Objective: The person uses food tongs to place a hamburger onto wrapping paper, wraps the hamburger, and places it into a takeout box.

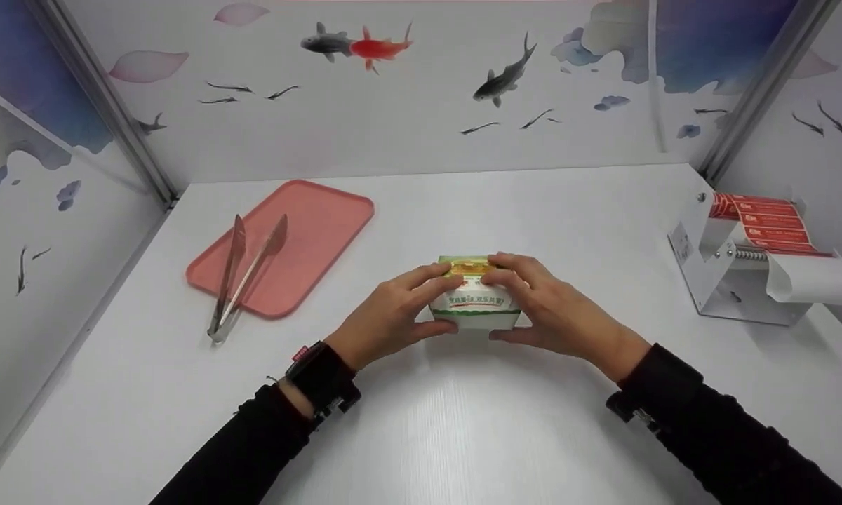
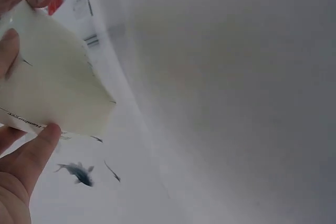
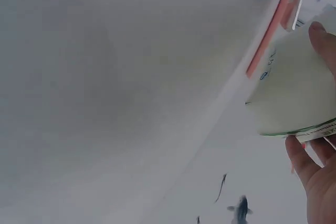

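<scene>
A white and green paper hamburger box (image 1: 474, 304) with a yellow patch near its top is held between two hands over the middle of the table. My left hand (image 1: 394, 307) grips its left side, thumb low at the front and fingers along the top. On the opposite side my right hand (image 1: 563, 315) holds it the same way. Pale plain faces of the box (image 2: 63, 72) fill the left part of the left wrist view, with small print along one edge. In the right wrist view the box (image 3: 299, 85) shows a green line near the fingers.
Metal tongs (image 1: 249, 277) lie across a pink tray (image 1: 323, 231) on the left of the white table (image 1: 421, 435). At the right stands a label dispenser (image 1: 737, 273) with a roll of red labels (image 1: 772, 221). Printed panels (image 1: 421, 126) enclose the back and sides.
</scene>
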A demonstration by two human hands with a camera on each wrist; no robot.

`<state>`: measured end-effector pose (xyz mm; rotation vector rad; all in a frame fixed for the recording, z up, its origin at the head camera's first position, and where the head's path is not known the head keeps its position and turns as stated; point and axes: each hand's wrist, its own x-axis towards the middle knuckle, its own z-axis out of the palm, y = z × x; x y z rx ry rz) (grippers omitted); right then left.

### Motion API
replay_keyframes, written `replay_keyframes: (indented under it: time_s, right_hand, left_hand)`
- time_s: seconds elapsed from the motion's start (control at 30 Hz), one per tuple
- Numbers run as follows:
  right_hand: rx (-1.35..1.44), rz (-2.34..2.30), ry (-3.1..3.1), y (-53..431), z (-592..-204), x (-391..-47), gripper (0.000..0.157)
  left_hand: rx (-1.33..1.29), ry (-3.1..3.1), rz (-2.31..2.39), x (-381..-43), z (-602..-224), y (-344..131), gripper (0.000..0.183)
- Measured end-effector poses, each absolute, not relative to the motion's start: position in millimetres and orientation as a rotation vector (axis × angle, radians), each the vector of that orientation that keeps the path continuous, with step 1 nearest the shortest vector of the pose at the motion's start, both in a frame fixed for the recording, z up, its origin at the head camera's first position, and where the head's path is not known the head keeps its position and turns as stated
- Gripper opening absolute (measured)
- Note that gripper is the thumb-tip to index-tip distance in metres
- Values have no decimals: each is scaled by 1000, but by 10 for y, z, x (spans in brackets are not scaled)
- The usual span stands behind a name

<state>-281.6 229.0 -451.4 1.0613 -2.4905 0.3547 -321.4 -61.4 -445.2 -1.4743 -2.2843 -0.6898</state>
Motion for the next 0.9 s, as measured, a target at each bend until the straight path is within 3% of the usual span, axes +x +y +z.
replay_keyframes:
  time_s: [0.37, 0.63, 0.9]
  right_hand:
    - [1047, 313, -2667, 2189, -4580, -2941, 68]
    - [999, 326, -2724, 2197, -4591, -3087, 73]
    - [713, 497, -2814, 2610, -4299, -3196, 74]
  left_hand:
    - [-1397, -2596, -418, -3212, -4473, -469, 52]
    - [-1383, -2671, -550, -3306, -4371, -451, 44]
    - [-1013, -2813, -483, -3608, -4086, -750, 60]
